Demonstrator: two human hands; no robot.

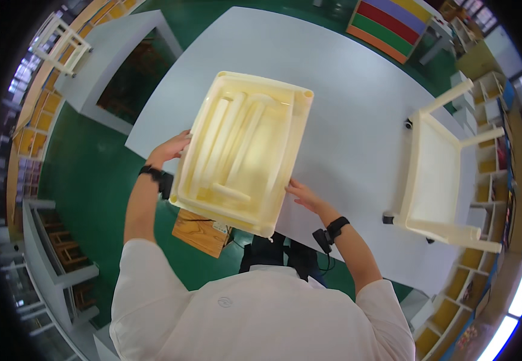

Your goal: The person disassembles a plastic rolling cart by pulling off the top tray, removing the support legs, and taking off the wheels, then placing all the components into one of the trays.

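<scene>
A cream plastic tray (pixel 261 162) with a raised rim is between my hands, at the near edge of the table and partly beyond it. Several pale tubes (pixel 214 141) lie inside it, mostly lengthwise, with a shorter one across the near end. My left hand (pixel 174 147) grips the tray's left rim, its fingertips partly hidden at the edge. On the opposite side, my right hand (pixel 307 196) has its fingers against the right wall, lower down. Both wrists wear dark bands with small black devices.
A cream wheeled cart section (pixel 435 168) with legs and black casters lies on the right of the grey-white table (pixel 357 120). A wooden stool (pixel 201 233) stands below the near edge. Another table (pixel 110 54) is at far left, and a striped cabinet (pixel 387 27) stands behind.
</scene>
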